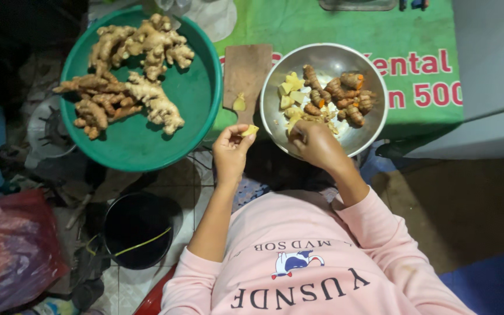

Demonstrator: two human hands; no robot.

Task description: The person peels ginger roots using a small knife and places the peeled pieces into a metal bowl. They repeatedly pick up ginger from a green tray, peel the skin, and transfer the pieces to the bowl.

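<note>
My left hand (232,150) pinches a small yellow piece of peeled root (249,130) between its fingertips, just left of a steel bowl (373,119). My right hand (316,143) rests on the bowl's near rim with its fingers curled into the bowl; what it grips is hidden. The bowl holds several yellow cut pieces (290,87) and several brown roots with orange cut ends (345,96). A wooden cutting board (247,70) lies between the bowl and a green basin, with one pale piece (239,104) on it.
A large green basin (196,93) at the left holds several knobbly ginger roots (129,70). A green printed cloth (333,23) covers the surface under the bowl. A black bucket (138,230) stands on the tiled floor, a red plastic bag (13,245) at the lower left.
</note>
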